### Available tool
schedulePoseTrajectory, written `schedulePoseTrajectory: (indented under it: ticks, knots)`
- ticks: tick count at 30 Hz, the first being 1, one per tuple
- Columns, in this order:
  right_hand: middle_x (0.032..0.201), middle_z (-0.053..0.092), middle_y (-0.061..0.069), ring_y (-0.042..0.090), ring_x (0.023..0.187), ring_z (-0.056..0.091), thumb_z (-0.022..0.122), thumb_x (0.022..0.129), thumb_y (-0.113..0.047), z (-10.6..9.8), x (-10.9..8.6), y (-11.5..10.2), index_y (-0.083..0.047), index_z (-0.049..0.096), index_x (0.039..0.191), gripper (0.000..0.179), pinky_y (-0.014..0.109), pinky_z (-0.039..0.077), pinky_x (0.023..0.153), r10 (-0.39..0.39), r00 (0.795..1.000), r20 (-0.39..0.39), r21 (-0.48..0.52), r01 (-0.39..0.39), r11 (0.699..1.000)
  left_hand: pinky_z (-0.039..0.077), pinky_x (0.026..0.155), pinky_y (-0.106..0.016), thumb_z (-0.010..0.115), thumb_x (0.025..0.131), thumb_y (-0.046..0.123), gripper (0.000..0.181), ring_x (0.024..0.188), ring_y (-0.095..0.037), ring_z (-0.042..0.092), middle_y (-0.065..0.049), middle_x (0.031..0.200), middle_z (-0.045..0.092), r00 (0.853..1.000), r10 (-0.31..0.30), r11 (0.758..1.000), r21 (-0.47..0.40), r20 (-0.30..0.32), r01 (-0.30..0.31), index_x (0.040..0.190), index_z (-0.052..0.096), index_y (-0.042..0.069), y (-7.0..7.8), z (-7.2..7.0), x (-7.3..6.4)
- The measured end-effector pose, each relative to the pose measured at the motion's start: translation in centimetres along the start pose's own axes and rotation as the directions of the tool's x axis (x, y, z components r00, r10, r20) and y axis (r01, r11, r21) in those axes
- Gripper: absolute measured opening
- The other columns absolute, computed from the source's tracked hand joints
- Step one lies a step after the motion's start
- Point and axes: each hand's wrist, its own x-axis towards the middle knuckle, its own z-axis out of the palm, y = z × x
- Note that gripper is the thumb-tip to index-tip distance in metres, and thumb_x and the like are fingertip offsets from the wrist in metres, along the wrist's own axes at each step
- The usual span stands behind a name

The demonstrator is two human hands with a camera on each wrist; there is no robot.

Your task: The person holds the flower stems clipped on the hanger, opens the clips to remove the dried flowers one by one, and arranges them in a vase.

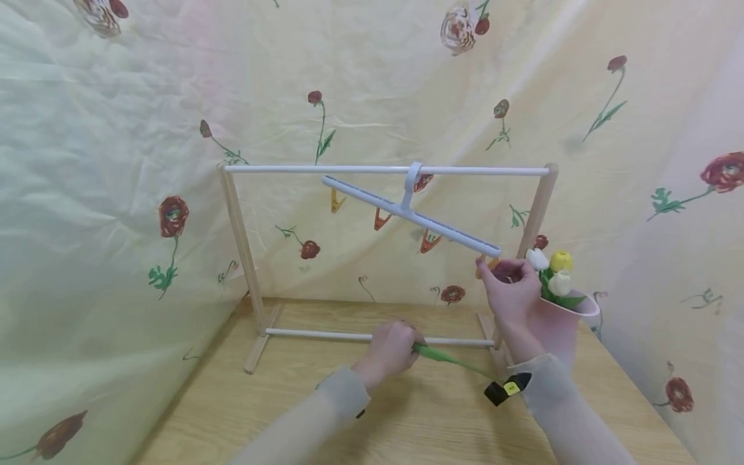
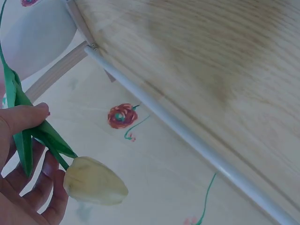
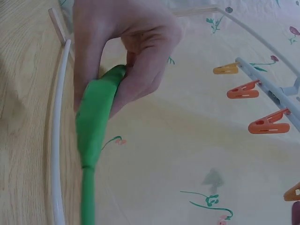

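My left hand (image 1: 392, 349) grips an artificial tulip (image 2: 96, 182) by its green leaves and stem. Its pale bloom shows below the fingers in the left wrist view, while the stem trails toward the right wrist in the head view. A pale blue hanger (image 1: 372, 200) hooks over the rack's top rod, tilted with its right end low. My right hand (image 1: 514, 294) pinches the yellow-orange clip (image 3: 293, 192) at that low end. Along the bar hang a yellow clip (image 1: 335, 202) and two orange clips (image 1: 382, 219). The right wrist view shows mostly the left hand.
A wooden rack with a white top rod (image 1: 290, 169) and lower rod (image 1: 320, 334) stands on the wood-grain table (image 1: 232, 413). Just right of it, a pink vase (image 1: 560, 336) holds white and yellow tulips (image 1: 560, 261). Flowered cloth (image 1: 372, 116) encloses the back and sides.
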Motion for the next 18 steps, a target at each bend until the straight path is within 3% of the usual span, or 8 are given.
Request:
schedulePoseTrajectory:
  ticks: [3,5,6,8,10,13,16,18]
  knots:
    - [0.091,0.062,-0.007,0.003,0.082,0.06,0.088,0.089,-0.025,-0.4,-0.4,0.2,-0.007,0.061,0.106,0.036,0.008,0.052,0.069,-0.014,0.996,0.092,-0.094,0.023,0.995,0.057,0.074,-0.019,0.088,0.085,0.018,0.014,0.085,-0.006,0.07,0.011,0.094,0.081,1.0,0.003,1.0,0.016,-0.023,-0.003,0.093,0.086,0.029,-0.1,-0.2,0.0]
    - [0.091,0.063,-0.002,0.001,0.08,0.059,0.085,0.091,-0.023,-0.8,-0.8,0.2,-0.003,0.062,0.108,0.035,0.008,0.052,0.07,-0.032,0.982,0.189,-0.19,0.068,0.979,0.056,0.074,-0.019,0.089,0.084,0.018,0.016,0.084,-0.005,0.068,0.012,0.092,0.08,1.0,-0.001,0.999,0.036,-0.025,0.002,0.093,0.085,0.031,-0.2,-0.2,0.0]
    - [0.091,0.064,0.0,0.001,0.079,0.06,0.083,0.092,-0.022,-1.1,-1.0,0.2,-0.002,0.062,0.108,0.033,0.009,0.053,0.07,-0.047,0.967,0.249,-0.247,0.11,0.963,0.056,0.074,-0.019,0.089,0.084,0.019,0.016,0.084,-0.005,0.068,0.013,0.092,0.08,1.0,-0.003,0.999,0.048,-0.023,0.004,0.093,0.085,0.031,-0.2,-0.2,0.0]
    - [0.092,0.068,0.007,0.004,0.08,0.062,0.08,0.094,-0.019,-1.5,-1.2,0.1,0.0,0.065,0.108,0.028,0.01,0.054,0.072,-0.081,0.919,0.386,-0.33,0.219,0.918,0.057,0.075,-0.019,0.089,0.085,0.019,0.016,0.086,-0.006,0.069,0.013,0.093,0.08,1.0,-0.007,0.998,0.068,-0.02,0.008,0.094,0.085,0.032,-0.4,-0.1,0.1]
    - [0.092,0.071,0.01,0.009,0.081,0.065,0.078,0.096,-0.016,-1.9,-1.2,-0.2,-0.003,0.068,0.107,0.02,0.014,0.056,0.072,-0.093,0.845,0.527,-0.38,0.332,0.863,0.058,0.077,-0.021,0.088,0.085,0.02,0.017,0.088,-0.006,0.07,0.013,0.095,0.08,1.0,-0.012,0.997,0.078,-0.02,0.013,0.095,0.085,0.032,-0.5,0.0,0.2]
    - [0.093,0.074,0.005,0.014,0.086,0.066,0.076,0.098,-0.016,-2.2,-1.1,-0.6,-0.009,0.072,0.103,0.01,0.024,0.058,0.073,-0.085,0.697,0.712,-0.382,0.486,0.786,0.059,0.08,-0.024,0.088,0.086,0.02,0.015,0.09,-0.008,0.07,0.013,0.096,0.081,1.0,-0.012,0.997,0.081,-0.025,0.014,0.096,0.085,0.032,-0.6,0.0,0.4]
    - [0.095,0.075,0.001,0.015,0.087,0.067,0.078,0.096,-0.016,-2.2,-1.7,-1.0,-0.01,0.076,0.102,0.008,0.033,0.06,0.071,-0.084,0.553,0.829,-0.327,0.6,0.73,0.059,0.081,-0.025,0.088,0.087,0.021,0.014,0.089,-0.008,0.07,0.013,0.095,0.08,1.0,-0.012,0.997,0.081,-0.024,0.014,0.096,0.085,0.031,-0.5,-0.2,0.6]
    - [0.096,0.076,0.001,0.017,0.087,0.067,0.079,0.095,-0.015,-2.0,-2.3,-1.1,-0.009,0.078,0.102,0.01,0.032,0.06,0.072,-0.088,0.474,0.876,-0.291,0.665,0.688,0.059,0.083,-0.025,0.087,0.087,0.022,0.013,0.089,-0.008,0.07,0.013,0.095,0.08,1.0,-0.014,0.997,0.081,-0.024,0.016,0.096,0.084,0.031,-0.4,-0.3,0.7]
